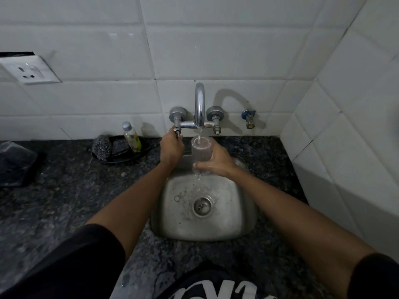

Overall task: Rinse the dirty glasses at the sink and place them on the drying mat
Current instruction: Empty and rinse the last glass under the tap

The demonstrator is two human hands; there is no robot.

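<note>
My right hand (218,161) grips a clear drinking glass (200,151) upright under the chrome tap spout (199,104), and a thin stream of water runs into its mouth. Water drips from the glass's base into the steel sink (235,214) below. My left hand (171,147) is curled round the left tap handle (177,132), just left of the glass. No other glasses are in view.
A dark dish (146,147) with scrubbers and a small soap bottle (131,137) sits on the granite counter left of the tap. A dark cloth-like object (17,165) lies at the far left. A wall socket (30,70) is up left; tiled walls close the back and right.
</note>
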